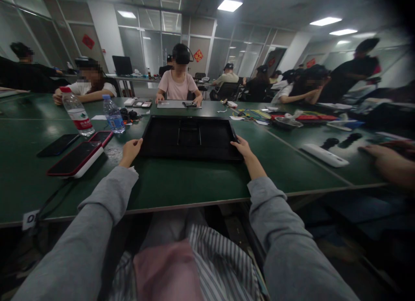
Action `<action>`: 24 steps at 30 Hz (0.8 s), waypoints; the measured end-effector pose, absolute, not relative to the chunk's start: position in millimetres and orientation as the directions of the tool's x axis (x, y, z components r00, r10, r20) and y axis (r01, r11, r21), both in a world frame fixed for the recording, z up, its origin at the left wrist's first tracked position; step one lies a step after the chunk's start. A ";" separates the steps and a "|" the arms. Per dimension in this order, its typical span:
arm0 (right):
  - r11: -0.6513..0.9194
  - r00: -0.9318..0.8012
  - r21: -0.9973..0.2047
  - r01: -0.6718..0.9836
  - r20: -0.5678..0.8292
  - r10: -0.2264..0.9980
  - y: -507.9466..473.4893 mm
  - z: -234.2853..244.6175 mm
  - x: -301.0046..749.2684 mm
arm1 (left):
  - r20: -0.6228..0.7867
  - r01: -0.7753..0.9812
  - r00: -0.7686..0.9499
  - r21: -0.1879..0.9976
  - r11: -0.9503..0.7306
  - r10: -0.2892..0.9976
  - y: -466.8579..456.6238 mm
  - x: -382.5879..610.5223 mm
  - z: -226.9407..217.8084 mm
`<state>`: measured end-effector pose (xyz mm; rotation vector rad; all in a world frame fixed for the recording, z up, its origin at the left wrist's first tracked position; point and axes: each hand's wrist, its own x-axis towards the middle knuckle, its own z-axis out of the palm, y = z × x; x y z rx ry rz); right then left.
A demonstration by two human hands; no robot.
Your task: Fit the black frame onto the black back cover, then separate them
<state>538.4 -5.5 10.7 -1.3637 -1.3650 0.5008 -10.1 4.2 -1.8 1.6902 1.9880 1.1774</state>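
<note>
A black rectangular tray-like case [158, 139] with a raised rim lies on the green table in front of me. Near its middle is a smaller rectangular frame or recess [189, 134], too dark to make out fully. My left hand [131, 150] grips the case's left edge, thumb on top. On the opposite side my right hand [244, 149] holds the right edge, the fingers partly hidden by the rim.
Left of the case are a red-capped bottle [78, 113], a blue-capped bottle [113, 115], a phone [76, 158] on a white block and a dark phone [59, 144]. A white device [325, 155] and another person's hand [394, 163] are at right. A person [179, 83] sits opposite.
</note>
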 end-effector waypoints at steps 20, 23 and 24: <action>-0.261 0.899 -0.911 0.320 0.206 0.386 -30.5 5.9 595.6 | 0.380 0.569 -0.496 0.821 -0.038 0.781 -3.6 -19.2 9.2; -0.225 0.895 -0.905 0.362 0.269 0.355 -35.1 5.2 600.0 | 0.400 0.589 -0.481 0.807 -0.050 0.780 -2.0 -21.9 5.7; -0.221 0.905 -0.911 0.348 0.265 0.333 -36.9 6.1 599.8 | 0.405 0.594 -0.474 0.802 -0.056 0.782 -1.2 -23.1 4.4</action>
